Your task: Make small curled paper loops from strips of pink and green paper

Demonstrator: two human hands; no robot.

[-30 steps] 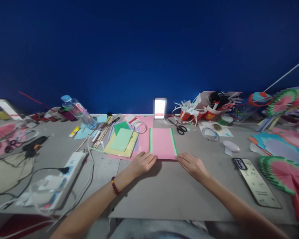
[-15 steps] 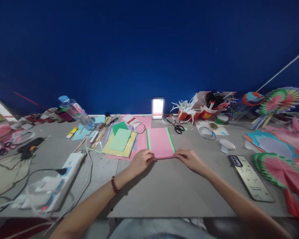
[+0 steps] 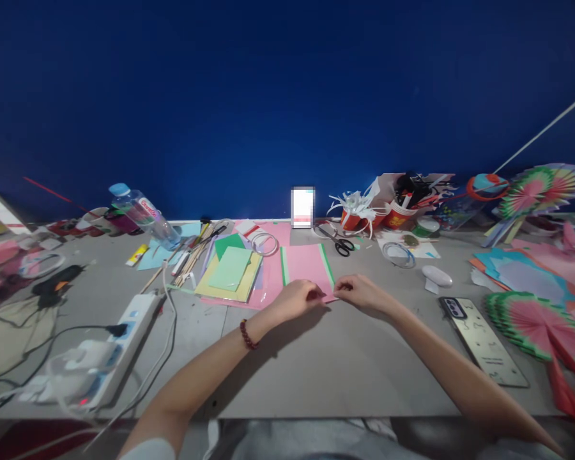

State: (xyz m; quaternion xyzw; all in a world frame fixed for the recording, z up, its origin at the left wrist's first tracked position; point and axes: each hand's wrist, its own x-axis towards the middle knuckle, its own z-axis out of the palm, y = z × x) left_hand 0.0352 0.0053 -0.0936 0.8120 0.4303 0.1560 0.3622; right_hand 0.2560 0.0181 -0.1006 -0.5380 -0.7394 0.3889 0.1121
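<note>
A pink sheet of paper [image 3: 304, 263] with green and white strips along its left and right sides lies flat on the table in front of me. My right hand [image 3: 363, 294] pinches its near right corner between thumb and fingers. Over the near edge, my left hand [image 3: 301, 300] is closed, thumb and fingertips together on the paper close to my right hand. Part of the near edge is hidden beneath the left hand. Just left of the sheet lies a stack of light green [image 3: 230, 268] and yellow paper [image 3: 246, 291].
Scissors [image 3: 344, 246] lie beyond the sheet, near a propped phone with a lit, blurred screen [image 3: 302, 207]. Right are a white tape dispenser [image 3: 437, 276], a phone [image 3: 483, 342] and a pleated paper fan [image 3: 546, 332]. Left are a power strip [image 3: 124, 351] and a tilted bottle [image 3: 146, 214].
My left hand has slid right along the near edge, from the left corner towards my right hand. My right hand stays at the right corner, slightly raised.
</note>
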